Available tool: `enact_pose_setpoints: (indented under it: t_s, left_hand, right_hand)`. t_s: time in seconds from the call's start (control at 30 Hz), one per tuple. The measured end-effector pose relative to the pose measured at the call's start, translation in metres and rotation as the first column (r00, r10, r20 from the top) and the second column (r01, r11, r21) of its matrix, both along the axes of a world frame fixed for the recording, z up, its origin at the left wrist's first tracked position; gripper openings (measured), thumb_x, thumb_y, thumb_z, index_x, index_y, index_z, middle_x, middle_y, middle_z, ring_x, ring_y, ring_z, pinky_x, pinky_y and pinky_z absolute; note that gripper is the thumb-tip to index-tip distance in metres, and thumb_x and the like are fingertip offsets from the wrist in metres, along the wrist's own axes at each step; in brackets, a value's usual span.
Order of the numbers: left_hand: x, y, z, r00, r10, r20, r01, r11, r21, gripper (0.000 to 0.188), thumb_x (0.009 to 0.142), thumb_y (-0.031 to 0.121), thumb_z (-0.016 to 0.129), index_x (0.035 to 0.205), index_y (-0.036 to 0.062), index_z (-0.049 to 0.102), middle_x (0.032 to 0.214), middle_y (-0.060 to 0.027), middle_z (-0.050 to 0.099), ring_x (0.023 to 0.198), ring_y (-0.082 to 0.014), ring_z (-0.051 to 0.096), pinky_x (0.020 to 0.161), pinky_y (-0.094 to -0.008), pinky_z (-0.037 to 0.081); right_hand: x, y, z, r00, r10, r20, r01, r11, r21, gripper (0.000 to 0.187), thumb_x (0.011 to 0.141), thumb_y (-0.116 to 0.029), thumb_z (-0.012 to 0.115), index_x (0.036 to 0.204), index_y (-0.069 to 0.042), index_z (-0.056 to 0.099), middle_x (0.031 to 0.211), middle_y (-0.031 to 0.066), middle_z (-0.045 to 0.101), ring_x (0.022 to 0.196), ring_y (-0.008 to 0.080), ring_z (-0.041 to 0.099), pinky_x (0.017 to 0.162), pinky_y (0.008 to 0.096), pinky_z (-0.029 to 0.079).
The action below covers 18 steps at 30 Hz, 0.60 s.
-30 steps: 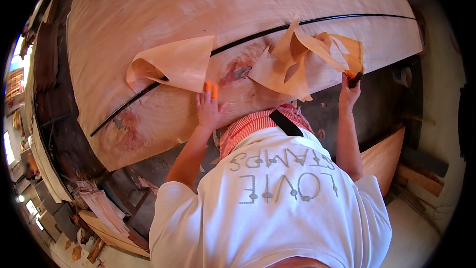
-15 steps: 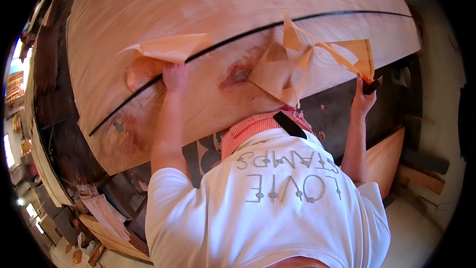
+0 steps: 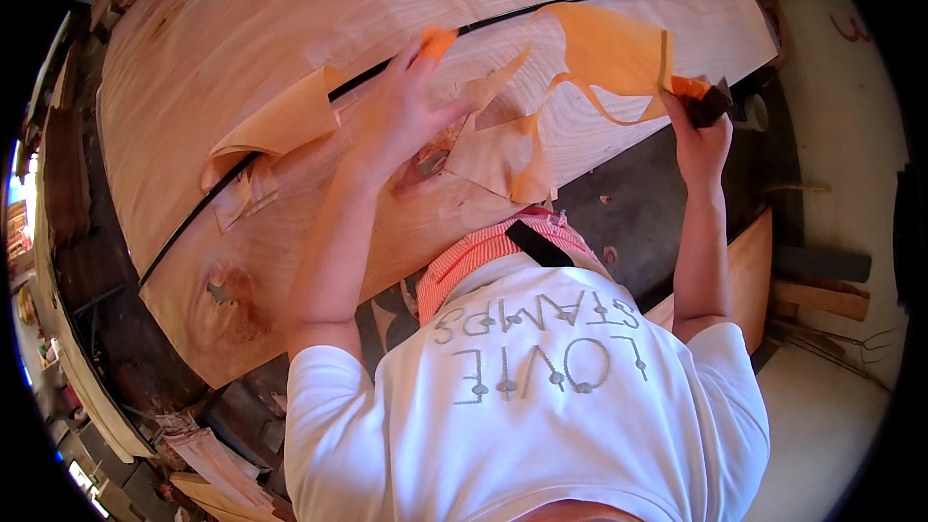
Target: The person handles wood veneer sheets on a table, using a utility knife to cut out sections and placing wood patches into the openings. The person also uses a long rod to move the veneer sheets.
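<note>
My left hand (image 3: 401,116) hovers over a large wood veneer sheet (image 3: 290,48), fingers spread and blurred, with orange on a fingertip. It is near a long black strip (image 3: 387,63) that runs across the sheet. Beyond the sheet's near right edge, my right hand (image 3: 698,140) is closed on a dark, blocky tool (image 3: 710,104); orange shows at its fingers. The tool's exact kind cannot be made out. Close to its fingers is the end of a thin orange-brown veneer piece (image 3: 619,48). Another curled veneer piece (image 3: 280,121) lies across the strip at left.
The sheet has dark knots, one with a hole (image 3: 432,162) near the middle. Torn veneer (image 3: 493,155) lies beside it. Wooden boards (image 3: 822,298) lean at the right by a pale wall (image 3: 841,135). Scraps (image 3: 208,459) are piled at lower left.
My left hand has left the curled veneer at left and moved right, its fingers now spread. My right hand has shifted slightly up and left, still holding the dark tool. The right veneer piece lies flatter.
</note>
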<state>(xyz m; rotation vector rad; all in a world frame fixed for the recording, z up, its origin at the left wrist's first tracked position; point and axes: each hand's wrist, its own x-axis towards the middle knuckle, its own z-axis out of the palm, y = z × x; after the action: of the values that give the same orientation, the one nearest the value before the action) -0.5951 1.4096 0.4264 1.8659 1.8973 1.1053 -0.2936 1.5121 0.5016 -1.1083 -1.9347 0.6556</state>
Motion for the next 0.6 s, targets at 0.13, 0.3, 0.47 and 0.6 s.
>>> enact_pose_setpoints:
  t_s: [0.13, 0.3, 0.47, 0.6]
  left_hand:
    - [0.019, 0.053, 0.047, 0.987, -0.155, -0.046, 0.162, 0.964, 0.21, 0.085, 0.066, 0.031, 0.075, 0.133, 0.0076, 0.029, 0.135, -0.0155, 0.033, 0.123, -0.0279, 0.034, 0.098, -0.0336, 0.033]
    - [0.011, 0.089, 0.044, 0.8, -0.516, 0.304, 0.554, 0.831, -0.048, 0.066, 0.068, 0.028, 0.074, 0.123, 0.0058, 0.044, 0.118, -0.0108, 0.051, 0.11, -0.0182, 0.047, 0.093, -0.0289, 0.038]
    - [-0.011, 0.049, 0.036, 0.715, -0.344, 0.608, 0.592, 0.761, -0.265, 0.027, 0.077, 0.021, 0.067, 0.097, 0.0038, 0.063, 0.085, 0.0, 0.065, 0.079, -0.0097, 0.059, 0.074, -0.0242, 0.045]
    - [-0.09, -0.028, 0.0, 0.565, 0.228, 0.793, 0.033, 0.954, -0.298, 0.03, 0.082, 0.024, 0.061, 0.103, 0.0028, 0.058, 0.094, -0.005, 0.062, 0.083, -0.0133, 0.058, 0.073, -0.0273, 0.046]
  right_hand:
    - [-0.032, 0.003, 0.032, 0.955, 0.265, 0.133, -0.266, 0.964, -0.012, 0.015, 0.072, -0.001, 0.067, 0.084, -0.001, 0.058, 0.074, 0.0001, 0.047, 0.065, 0.0103, 0.044, 0.058, 0.0217, 0.036]
    - [-0.044, 0.008, 0.055, 0.82, 0.569, 0.06, -0.57, 0.822, -0.008, 0.015, 0.072, 0.003, 0.066, 0.082, 0.0, 0.056, 0.078, 0.0021, 0.048, 0.067, 0.0111, 0.046, 0.061, 0.0208, 0.037]
    - [-0.038, 0.023, 0.041, 0.918, 0.349, -0.188, -0.367, 0.927, -0.071, 0.019, 0.081, -0.006, 0.062, 0.099, -0.004, 0.055, 0.081, -0.0052, 0.051, 0.072, 0.0018, 0.046, 0.064, 0.0148, 0.036]
    - [-0.029, 0.035, 0.013, 0.963, 0.1, -0.252, -0.172, 0.943, -0.284, 0.022, 0.086, -0.02, 0.057, 0.104, -0.006, 0.059, 0.072, -0.008, 0.047, 0.055, -0.0012, 0.033, 0.049, 0.0153, 0.024]
